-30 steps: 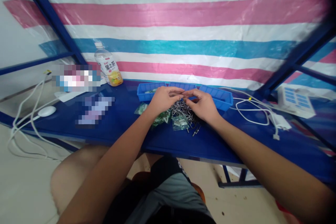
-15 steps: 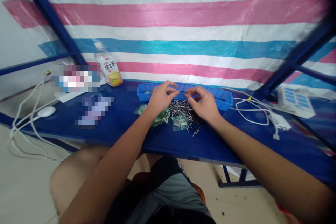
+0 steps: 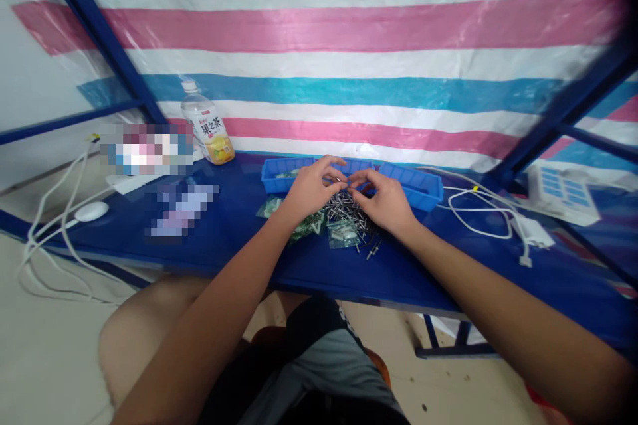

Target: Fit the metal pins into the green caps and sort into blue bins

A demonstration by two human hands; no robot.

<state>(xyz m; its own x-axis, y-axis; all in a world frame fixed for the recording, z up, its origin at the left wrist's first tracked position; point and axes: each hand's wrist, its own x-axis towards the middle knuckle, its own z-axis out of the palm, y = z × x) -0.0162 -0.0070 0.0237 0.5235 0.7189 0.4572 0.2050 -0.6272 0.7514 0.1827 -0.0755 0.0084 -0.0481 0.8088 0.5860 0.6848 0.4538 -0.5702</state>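
Note:
Above a pile of metal rivets [image 3: 346, 210], my left hand [image 3: 317, 186] and my right hand [image 3: 381, 198] meet at the fingertips. The left fingers pinch a small metal piece, only partly visible. My right thumb and forefinger are closed at the same spot; what they hold is too small to name. Small clear bags lie by the pile: one bag [image 3: 343, 234] in front, green-tinted ones [image 3: 306, 227] beneath my left wrist. Behind the hands stands a divided blue tray [image 3: 411, 187], partly covered by them.
A drink bottle [image 3: 212, 129] stands at the back left, near a white round object [image 3: 92, 211] with cables. Right of the tray lie white cables, an adapter [image 3: 533, 231] and a white box [image 3: 563, 196]. Blue frame posts rise at both sides.
Both hands have come together; the gap between their fingertips has closed. The thin metal piece seen between them earlier is now mostly hidden by the fingers.

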